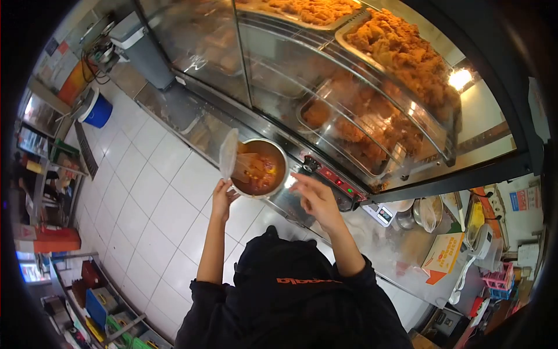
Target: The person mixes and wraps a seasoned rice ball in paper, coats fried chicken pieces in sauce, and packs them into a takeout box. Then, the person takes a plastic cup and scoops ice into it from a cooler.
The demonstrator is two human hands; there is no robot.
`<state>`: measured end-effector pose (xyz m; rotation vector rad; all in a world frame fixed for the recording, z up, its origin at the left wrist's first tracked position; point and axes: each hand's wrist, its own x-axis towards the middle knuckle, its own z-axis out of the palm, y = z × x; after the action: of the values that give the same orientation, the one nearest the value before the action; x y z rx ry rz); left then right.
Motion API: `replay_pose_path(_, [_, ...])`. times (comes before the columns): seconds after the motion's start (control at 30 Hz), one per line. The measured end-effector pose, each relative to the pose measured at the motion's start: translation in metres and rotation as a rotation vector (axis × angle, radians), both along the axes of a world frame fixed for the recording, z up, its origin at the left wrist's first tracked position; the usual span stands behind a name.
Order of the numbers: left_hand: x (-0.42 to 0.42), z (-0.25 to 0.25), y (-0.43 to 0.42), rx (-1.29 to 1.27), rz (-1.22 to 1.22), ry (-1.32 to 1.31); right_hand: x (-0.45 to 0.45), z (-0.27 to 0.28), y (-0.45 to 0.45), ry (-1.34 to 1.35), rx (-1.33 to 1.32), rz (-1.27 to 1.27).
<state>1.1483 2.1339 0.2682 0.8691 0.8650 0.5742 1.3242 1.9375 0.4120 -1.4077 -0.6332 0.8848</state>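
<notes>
A round metal pot (283, 152) of reddish-brown sauce with yellow and red bits stands at the edge of the steel counter, in front of the glass display case. At its left side my left hand (221, 199) is closed on the rim area. A translucent plastic piece (229, 153), perhaps a bag or container, leans over the left rim just above that hand and partly into the sauce. My right hand (315, 196) is just right of the pot, fingers bent and partly apart, with nothing seen in it.
Trays of fried chicken (401, 55) fill the heated display case (273, 64). A control panel (334, 175) runs along its base. To the right are a digital scale (379, 214), metal bowls and a yellow box (444, 254). A blue bucket (97, 110) stands on the tiled floor (154, 198).
</notes>
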Motion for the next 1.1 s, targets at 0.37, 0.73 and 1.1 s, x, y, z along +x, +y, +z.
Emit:
replay_pose_path(0.37, [0.006,-0.023,0.067,0.103,0.228,0.062,-0.014,0.128,-0.074,-0.151,0.814,0.581])
replay_pose_path(0.73, [0.123,0.104,-0.082,1.263,0.518,-0.018,0.007,0.140,-0.170,-0.395,0.861,0.440])
replay_pose_path(1.1, [0.284,0.198,-0.252,1.605,0.402,-0.740,-0.012,-0.118,-0.332,-0.192,-0.740,-0.005])
